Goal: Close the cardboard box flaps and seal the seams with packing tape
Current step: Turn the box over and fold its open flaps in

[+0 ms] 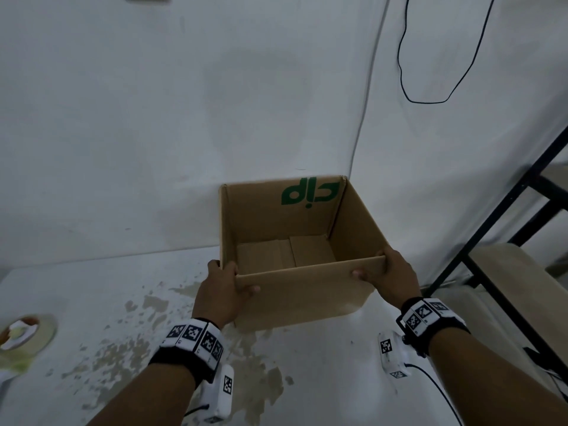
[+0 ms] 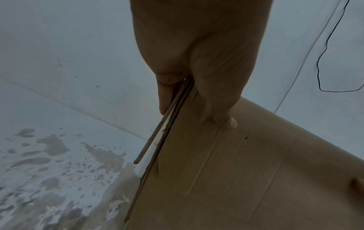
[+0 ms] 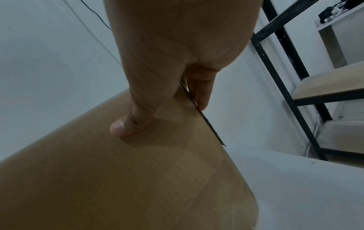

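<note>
A brown cardboard box (image 1: 295, 296) stands on the white table with its top open and a green logo on the inner far side. My left hand (image 1: 226, 284) grips the near left corner, thumb on the front face and fingers round the side. The near right corner is held the same way by my right hand (image 1: 384, 272). In the left wrist view my left hand (image 2: 197, 87) pinches layered cardboard edges of the box (image 2: 226, 171). In the right wrist view my right hand (image 3: 167, 93) pinches the box (image 3: 118, 179) at its edge. A roll of packing tape (image 1: 24, 333) lies far left on the table.
The box's far side is close to the white wall (image 1: 153, 118). A black metal shelf rack (image 1: 498, 229) stands to the right of the table. A black cable (image 1: 402, 56) hangs on the wall. The table top (image 1: 123, 348) has patches of peeled paint.
</note>
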